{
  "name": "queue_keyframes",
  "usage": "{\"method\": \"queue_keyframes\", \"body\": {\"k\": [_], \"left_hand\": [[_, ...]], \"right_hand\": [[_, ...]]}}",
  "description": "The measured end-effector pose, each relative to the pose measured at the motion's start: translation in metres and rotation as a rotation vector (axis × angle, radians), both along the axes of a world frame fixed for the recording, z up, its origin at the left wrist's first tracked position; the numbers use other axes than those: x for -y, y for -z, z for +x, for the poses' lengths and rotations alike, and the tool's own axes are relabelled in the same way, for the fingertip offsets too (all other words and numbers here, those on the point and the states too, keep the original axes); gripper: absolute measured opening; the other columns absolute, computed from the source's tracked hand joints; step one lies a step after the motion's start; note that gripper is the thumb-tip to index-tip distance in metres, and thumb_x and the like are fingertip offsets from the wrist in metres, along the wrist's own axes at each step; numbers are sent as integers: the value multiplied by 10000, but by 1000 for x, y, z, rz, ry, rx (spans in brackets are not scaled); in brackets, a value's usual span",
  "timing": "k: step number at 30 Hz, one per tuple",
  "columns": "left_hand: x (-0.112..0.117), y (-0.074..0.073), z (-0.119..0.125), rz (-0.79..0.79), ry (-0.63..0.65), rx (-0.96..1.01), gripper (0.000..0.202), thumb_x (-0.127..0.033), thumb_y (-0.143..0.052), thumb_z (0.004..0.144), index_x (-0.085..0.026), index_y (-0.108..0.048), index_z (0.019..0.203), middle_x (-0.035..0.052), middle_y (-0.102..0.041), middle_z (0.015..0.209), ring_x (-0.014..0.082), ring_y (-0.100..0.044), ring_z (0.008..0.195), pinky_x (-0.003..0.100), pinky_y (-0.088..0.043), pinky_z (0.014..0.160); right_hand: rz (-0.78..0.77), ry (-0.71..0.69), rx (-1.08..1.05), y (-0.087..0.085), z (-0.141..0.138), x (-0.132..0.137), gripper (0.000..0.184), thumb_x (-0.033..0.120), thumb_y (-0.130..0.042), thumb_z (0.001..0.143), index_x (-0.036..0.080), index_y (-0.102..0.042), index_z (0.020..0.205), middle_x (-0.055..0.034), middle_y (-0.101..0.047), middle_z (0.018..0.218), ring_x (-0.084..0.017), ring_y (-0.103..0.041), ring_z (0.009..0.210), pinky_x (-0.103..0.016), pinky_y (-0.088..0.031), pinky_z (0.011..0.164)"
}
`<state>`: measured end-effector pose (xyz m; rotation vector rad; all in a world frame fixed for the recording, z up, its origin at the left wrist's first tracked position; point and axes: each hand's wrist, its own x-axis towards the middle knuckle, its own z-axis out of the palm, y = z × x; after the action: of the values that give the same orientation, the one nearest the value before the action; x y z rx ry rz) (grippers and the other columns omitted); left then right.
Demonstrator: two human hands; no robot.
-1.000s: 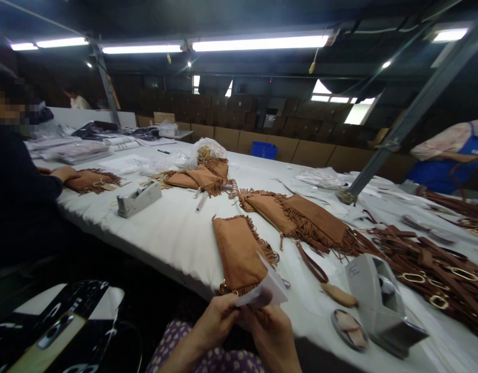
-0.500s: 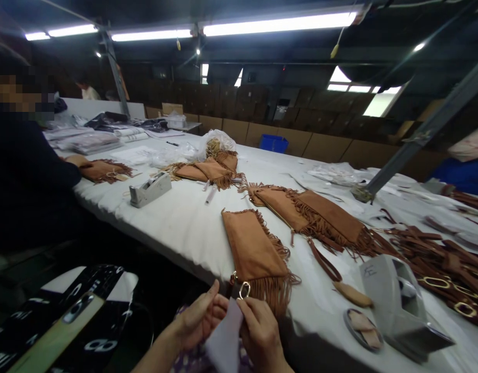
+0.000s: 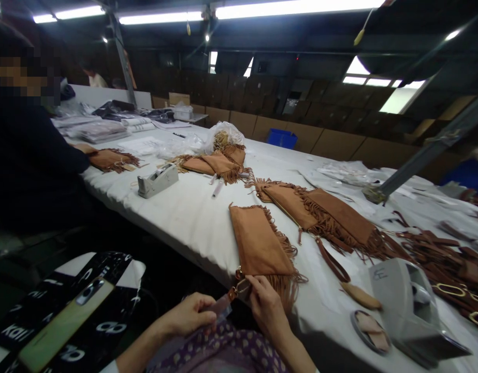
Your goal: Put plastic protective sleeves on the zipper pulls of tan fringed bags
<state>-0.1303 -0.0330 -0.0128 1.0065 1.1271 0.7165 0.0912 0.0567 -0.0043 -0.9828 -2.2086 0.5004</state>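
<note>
A brown wrist strap (image 3: 225,299) stretches between my two hands over my lap, its lower part covered by thin clear plastic. My left hand (image 3: 194,314) is closed round the plastic-covered end. With thumb and fingers, my right hand (image 3: 266,303) pinches the gold metal clasp (image 3: 242,285) at the strap's upper end. Just beyond lies a tan fringed pouch (image 3: 258,241) at the table's edge, its fringe hanging beside my right hand. Whether the clasp is joined to the pouch's zip end, I cannot tell.
More fringed pouches (image 3: 335,215) lie across the white table (image 3: 192,217). Tape dispensers stand left (image 3: 158,180) and right (image 3: 409,305). Brown straps (image 3: 436,259) are heaped at the right. A phone (image 3: 68,321) rests on a stool at lower left. Beyond it sits a co-worker (image 3: 29,155).
The pale plastic sheet that hung between my hands is now round the strap. My left hand has closed on it, and the strap is stretched out diagonally. The view has shifted slightly.
</note>
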Motion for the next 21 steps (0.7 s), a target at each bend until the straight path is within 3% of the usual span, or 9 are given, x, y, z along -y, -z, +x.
{"method": "queue_keyframes", "body": {"k": [7,11,15,21], "left_hand": [[-12,23,21,55,-184,-15,288,-412,-606,737,-131,-651,696,-21,-601,572,105,-472,505,224,-309,522],[-17,30,24,49,-218,66,302,-394,-688,669,-115,-688,785,-6,-641,657,119,-512,583,226,-338,572],[-15,29,19,38,-209,118,344,-401,-712,655,-115,-722,846,0,-652,677,113,-504,581,224,-325,558],[-24,20,30,29,-255,117,314,-393,-719,641,-99,-705,751,-35,-565,551,76,-417,492,214,-267,499]], "right_hand": [[-296,118,-140,-4,-14,-4,171,302,-591,801,210,-732,829,-73,-719,815,-225,-668,749,-312,-510,705],[-602,161,-305,-13,-15,-12,246,412,-666,732,185,-743,790,-55,-727,709,-204,-640,606,-291,-496,579],[-925,187,-485,-22,-17,-16,373,461,-759,612,127,-727,774,-5,-624,493,-116,-498,412,-231,-395,432],[-1007,207,-520,-30,-16,-16,393,438,-791,573,113,-717,782,9,-603,471,-75,-435,371,-194,-306,383]]}}
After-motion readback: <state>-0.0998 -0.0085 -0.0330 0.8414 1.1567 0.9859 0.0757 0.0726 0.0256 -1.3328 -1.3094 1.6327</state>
